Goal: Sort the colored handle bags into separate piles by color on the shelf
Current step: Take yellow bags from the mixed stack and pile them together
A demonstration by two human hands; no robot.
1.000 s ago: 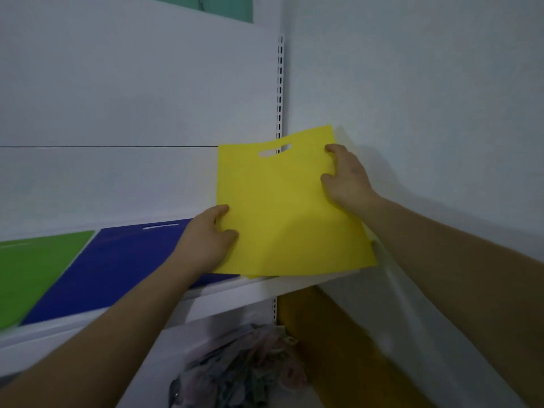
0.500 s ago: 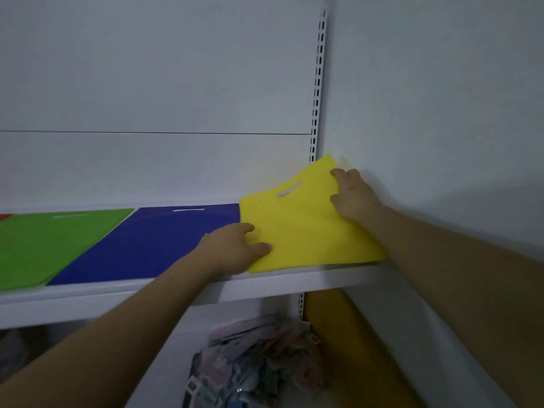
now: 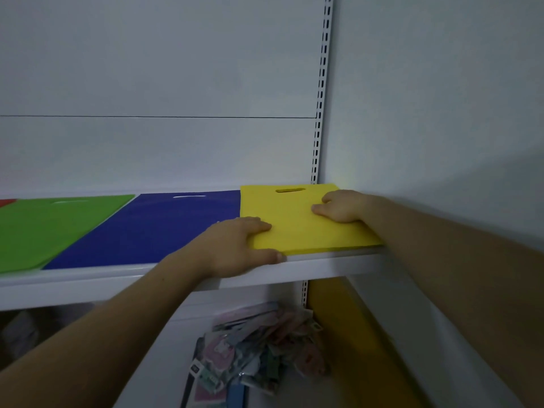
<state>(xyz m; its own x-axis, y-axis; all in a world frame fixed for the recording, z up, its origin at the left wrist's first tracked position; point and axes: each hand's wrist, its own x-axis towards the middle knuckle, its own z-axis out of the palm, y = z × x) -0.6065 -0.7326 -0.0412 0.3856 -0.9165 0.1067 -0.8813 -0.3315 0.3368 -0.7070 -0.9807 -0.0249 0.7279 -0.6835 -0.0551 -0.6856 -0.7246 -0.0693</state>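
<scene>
Lying flat at centre right of the frame, on the white shelf (image 3: 88, 285): yellow handle bag (image 3: 294, 228), cut-out handle toward the back wall, right edge against the side wall, front edge level with the shelf lip. Looks thick at the front edge, possibly several yellow bags stacked, though too dim to count.

Pressing on its right part: right hand (image 3: 341, 206), fingers (image 3: 322, 208) bent at the knuckles, tips down on the top surface, gripping nothing.

Resting at its front left corner: left hand (image 3: 235, 245), fingers laid nearly straight across the top of the corner, thumb stretched along the front edge just above the shelf lip. Flat contact, no curl round the bag.

Touching the yellow bag's left edge, mid frame: blue handle bag (image 3: 164, 228), also flat. Left of that: green handle bag (image 3: 44, 228), with a red sliver (image 3: 6, 202) at the far left edge.

Rising from the corner toward upper right: slotted upright (image 3: 322, 83). Below the shelf, lower centre: heap of small packets (image 3: 259, 343). Beside it, lower right: dark yellow panel (image 3: 338, 319).
</scene>
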